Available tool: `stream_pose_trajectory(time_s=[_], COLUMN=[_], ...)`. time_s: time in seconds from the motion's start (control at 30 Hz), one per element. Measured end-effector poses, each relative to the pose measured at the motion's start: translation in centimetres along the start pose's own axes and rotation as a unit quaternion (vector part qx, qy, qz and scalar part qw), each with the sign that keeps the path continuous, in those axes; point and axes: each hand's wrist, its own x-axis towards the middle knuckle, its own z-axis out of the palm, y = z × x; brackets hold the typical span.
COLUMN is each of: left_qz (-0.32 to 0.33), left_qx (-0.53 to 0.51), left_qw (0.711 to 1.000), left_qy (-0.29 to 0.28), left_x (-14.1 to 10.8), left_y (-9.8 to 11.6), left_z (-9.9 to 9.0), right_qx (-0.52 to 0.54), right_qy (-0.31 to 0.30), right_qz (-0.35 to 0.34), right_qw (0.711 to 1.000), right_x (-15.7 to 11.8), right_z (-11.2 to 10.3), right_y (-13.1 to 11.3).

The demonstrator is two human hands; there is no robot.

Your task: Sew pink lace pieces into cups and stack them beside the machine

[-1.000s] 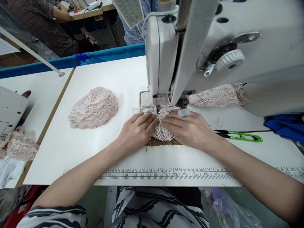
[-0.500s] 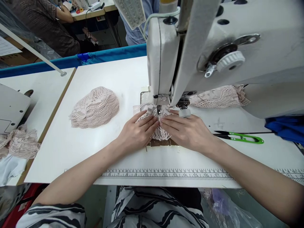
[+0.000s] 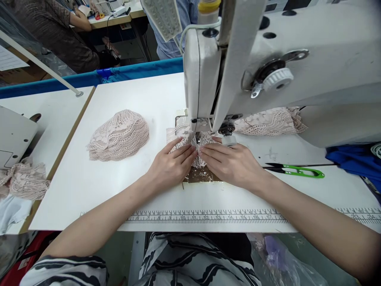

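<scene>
Lace piece (image 3: 205, 138) spread beneath the presser foot (image 3: 197, 138)

From that foot, the sewing machine (image 3: 297, 59) looms toward one o'clock. A lace pile (image 3: 119, 137) sits at nine, presumably aside for room. Left hand (image 3: 170, 165) at eight, right hand (image 3: 229, 162) at four: fingers extended, close together, pressing rather than pinching, likely keeping lace flat. Green snips (image 3: 299, 171) lie past three, handy.

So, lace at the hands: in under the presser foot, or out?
In: lace shows on both sides of the presser foot, left hand and right hand touching it. Foot down or up: cannot tell.
</scene>
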Motion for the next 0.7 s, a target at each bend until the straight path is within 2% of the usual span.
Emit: stream_pose_trajectory(time_s=[0.23,0.43,0.7], left_qz=[-0.027,-0.009,-0.022], left_qx=[0.003,0.013,0.024], left_qw=[1.000,1.000,0.999], left_qy=[-0.008,0.022,0.015], left_x=[0.3,0.2,0.3], left_y=[-0.4,0.9,0.7], left_z=[0.4,-0.4,-0.2], right_qx=[0.000,-0.019,-0.033], right_qy=[-0.022,0.020,0.005], right_qz=[0.023,0.003,0.018], right_qw=[1.000,1.000,0.999], right_x=[0.1,0.1,0.0], right_z=[0.1,-0.1,0.1], right_y=[0.1,-0.2,-0.2])
